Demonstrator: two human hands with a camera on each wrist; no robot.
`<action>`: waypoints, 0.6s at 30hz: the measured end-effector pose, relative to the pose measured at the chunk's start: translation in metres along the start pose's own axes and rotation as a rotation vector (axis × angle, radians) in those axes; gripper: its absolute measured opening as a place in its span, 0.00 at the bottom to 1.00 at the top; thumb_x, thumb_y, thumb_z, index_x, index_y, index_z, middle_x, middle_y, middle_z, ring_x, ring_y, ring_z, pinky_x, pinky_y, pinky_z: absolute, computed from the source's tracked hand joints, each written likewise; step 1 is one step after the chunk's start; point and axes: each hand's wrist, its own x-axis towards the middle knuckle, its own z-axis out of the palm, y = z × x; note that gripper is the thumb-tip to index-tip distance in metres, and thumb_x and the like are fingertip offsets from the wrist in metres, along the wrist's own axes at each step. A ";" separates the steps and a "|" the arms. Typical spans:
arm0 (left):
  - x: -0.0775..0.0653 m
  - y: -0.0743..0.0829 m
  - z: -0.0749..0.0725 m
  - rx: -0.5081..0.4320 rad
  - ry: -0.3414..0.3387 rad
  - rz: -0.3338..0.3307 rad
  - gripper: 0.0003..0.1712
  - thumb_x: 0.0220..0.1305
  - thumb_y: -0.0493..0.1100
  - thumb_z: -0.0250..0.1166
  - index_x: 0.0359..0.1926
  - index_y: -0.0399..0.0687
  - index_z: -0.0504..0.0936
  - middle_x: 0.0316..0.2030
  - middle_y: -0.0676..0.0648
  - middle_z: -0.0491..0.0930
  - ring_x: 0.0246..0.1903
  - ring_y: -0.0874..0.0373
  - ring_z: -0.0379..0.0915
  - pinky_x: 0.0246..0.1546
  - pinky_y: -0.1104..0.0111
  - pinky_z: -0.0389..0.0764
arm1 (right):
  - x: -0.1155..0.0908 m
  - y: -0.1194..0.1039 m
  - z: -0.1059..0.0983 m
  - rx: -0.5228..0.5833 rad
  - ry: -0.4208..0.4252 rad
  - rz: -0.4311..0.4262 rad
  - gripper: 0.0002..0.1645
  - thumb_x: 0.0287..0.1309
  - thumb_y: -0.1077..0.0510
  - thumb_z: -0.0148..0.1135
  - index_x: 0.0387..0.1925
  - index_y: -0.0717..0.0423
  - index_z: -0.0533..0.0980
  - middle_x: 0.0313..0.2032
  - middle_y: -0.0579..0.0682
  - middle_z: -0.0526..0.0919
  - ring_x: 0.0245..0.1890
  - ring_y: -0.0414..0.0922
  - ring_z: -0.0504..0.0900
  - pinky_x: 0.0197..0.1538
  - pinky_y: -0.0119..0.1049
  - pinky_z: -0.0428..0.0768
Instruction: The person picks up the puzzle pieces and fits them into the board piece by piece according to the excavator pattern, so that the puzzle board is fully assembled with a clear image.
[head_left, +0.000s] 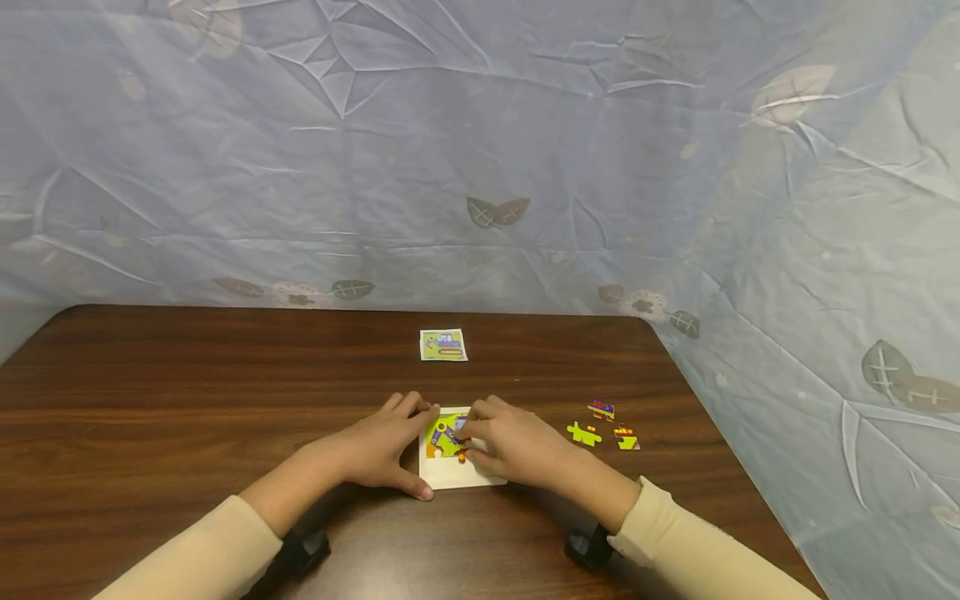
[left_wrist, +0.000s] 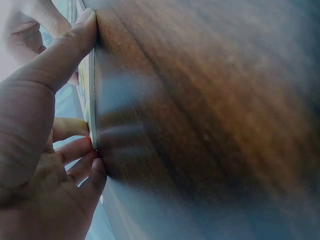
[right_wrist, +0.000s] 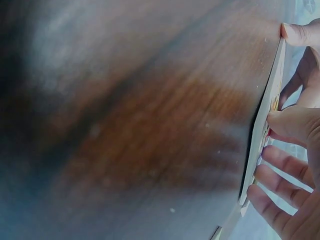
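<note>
A white-framed jigsaw board (head_left: 450,477) lies on the table, its upper part filled with green, purple and orange pieces (head_left: 442,437). My left hand (head_left: 382,446) grips its left side, thumb at the near corner and fingers at the far one. In the left wrist view, the thumb (left_wrist: 75,37) and fingertips span the board's edge (left_wrist: 92,107). My right hand (head_left: 513,442) reaches over the right half, thumb and index finger bent close together at a puzzle piece (head_left: 462,457), which they partly cover. In the right wrist view, the other fingers (right_wrist: 285,192) rest along the board's edge.
To the right lie three loose jigsaw pieces: a purple one (head_left: 602,409), a green one (head_left: 583,434) and a green-and-orange one (head_left: 627,439). Behind the board is a small picture card (head_left: 443,345) showing a digger. A patterned cloth (head_left: 420,167) hangs behind the wooden table (head_left: 187,400).
</note>
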 end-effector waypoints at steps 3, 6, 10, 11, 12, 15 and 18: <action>0.000 0.001 0.000 -0.003 -0.001 0.001 0.65 0.52 0.66 0.80 0.78 0.33 0.62 0.66 0.42 0.67 0.64 0.49 0.62 0.62 0.51 0.78 | 0.000 0.000 0.001 0.002 0.003 -0.008 0.17 0.70 0.50 0.68 0.56 0.47 0.86 0.52 0.45 0.84 0.51 0.41 0.79 0.46 0.32 0.85; 0.000 0.000 0.000 0.000 0.000 0.000 0.65 0.52 0.66 0.80 0.78 0.33 0.62 0.66 0.42 0.67 0.64 0.49 0.62 0.62 0.51 0.78 | -0.001 0.001 0.001 0.004 0.007 -0.017 0.16 0.70 0.51 0.67 0.56 0.47 0.86 0.52 0.44 0.84 0.50 0.40 0.79 0.44 0.30 0.84; 0.000 0.000 0.000 0.004 0.002 -0.002 0.65 0.51 0.66 0.80 0.78 0.33 0.62 0.66 0.42 0.67 0.64 0.50 0.62 0.63 0.51 0.78 | -0.001 0.001 0.001 0.007 0.006 -0.015 0.16 0.70 0.51 0.68 0.56 0.48 0.87 0.52 0.44 0.84 0.50 0.40 0.79 0.44 0.28 0.83; 0.000 0.000 0.000 0.004 0.003 -0.002 0.65 0.51 0.66 0.80 0.78 0.33 0.62 0.66 0.42 0.67 0.64 0.50 0.62 0.64 0.51 0.78 | 0.000 0.001 0.001 0.009 0.005 -0.014 0.16 0.70 0.51 0.68 0.56 0.48 0.87 0.52 0.44 0.84 0.50 0.40 0.79 0.44 0.28 0.83; 0.000 0.000 0.000 0.003 0.002 -0.002 0.65 0.51 0.66 0.80 0.78 0.33 0.62 0.66 0.42 0.67 0.64 0.50 0.62 0.63 0.51 0.78 | 0.000 0.001 0.001 0.011 0.006 -0.012 0.16 0.70 0.51 0.68 0.56 0.48 0.87 0.52 0.44 0.84 0.50 0.40 0.79 0.45 0.28 0.84; 0.000 0.001 0.001 0.003 0.002 -0.001 0.65 0.51 0.66 0.80 0.78 0.33 0.62 0.66 0.41 0.67 0.64 0.49 0.62 0.63 0.51 0.78 | 0.000 0.002 0.001 0.018 0.010 -0.009 0.15 0.69 0.51 0.69 0.54 0.48 0.87 0.51 0.44 0.85 0.51 0.40 0.79 0.48 0.30 0.84; 0.000 0.001 0.000 -0.001 -0.001 -0.005 0.65 0.51 0.65 0.80 0.78 0.33 0.62 0.67 0.41 0.67 0.64 0.49 0.62 0.63 0.51 0.78 | 0.001 0.002 0.001 0.035 0.020 -0.005 0.12 0.68 0.51 0.70 0.50 0.47 0.87 0.50 0.43 0.85 0.51 0.40 0.80 0.50 0.32 0.85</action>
